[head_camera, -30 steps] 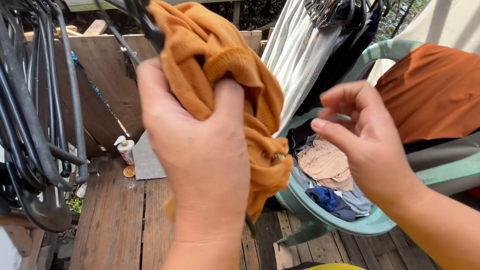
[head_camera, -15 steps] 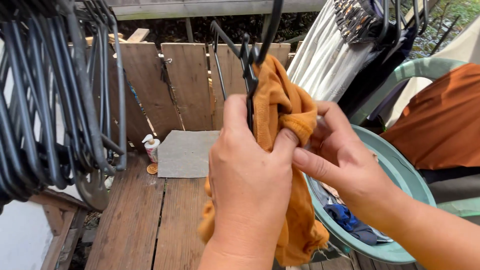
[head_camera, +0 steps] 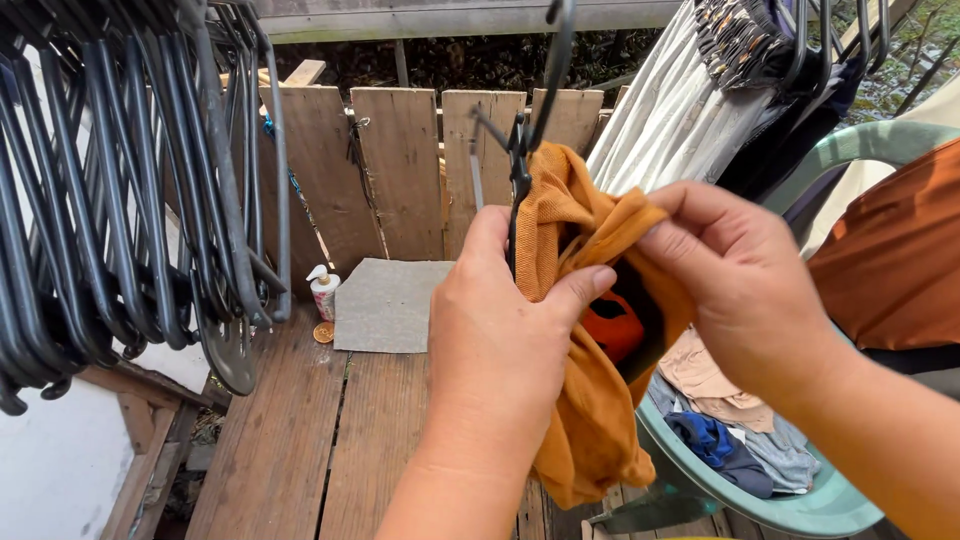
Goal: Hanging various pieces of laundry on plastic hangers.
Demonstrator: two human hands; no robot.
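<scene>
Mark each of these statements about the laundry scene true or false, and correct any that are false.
1. Both hands hold the mustard-orange garment. True: the left hand and the right hand each pinch its fabric.
2. The garment hangs beside a black hanger. True.
3. The green basin holds nothing. False: folded and crumpled clothes lie in it.
4. The pump bottle stands on a metal table. False: it stands on the wooden plank floor, by the fence.
5. A row of black hangers hangs at the left. True.
6. The right hand rests on the basin's rim. False: it grips the garment's opening.
</scene>
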